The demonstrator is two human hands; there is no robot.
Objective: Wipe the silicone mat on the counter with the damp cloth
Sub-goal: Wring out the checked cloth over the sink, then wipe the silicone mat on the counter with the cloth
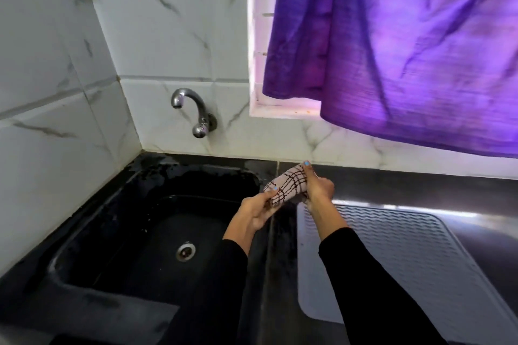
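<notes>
Both hands grip the bunched white cloth with dark checked lines (pixel 286 186) — left hand (pixel 259 209) low, right hand (pixel 318 186) high — apparently wringing it near the black sink's (pixel 84 232) right rim; the pale grey ridged silicone mat (pixel 414 263) lies unwiped on the counter's (pixel 476 190) front right.

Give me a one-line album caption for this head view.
Both hands grip a checked cloth between black sink and ridged mat.
</notes>
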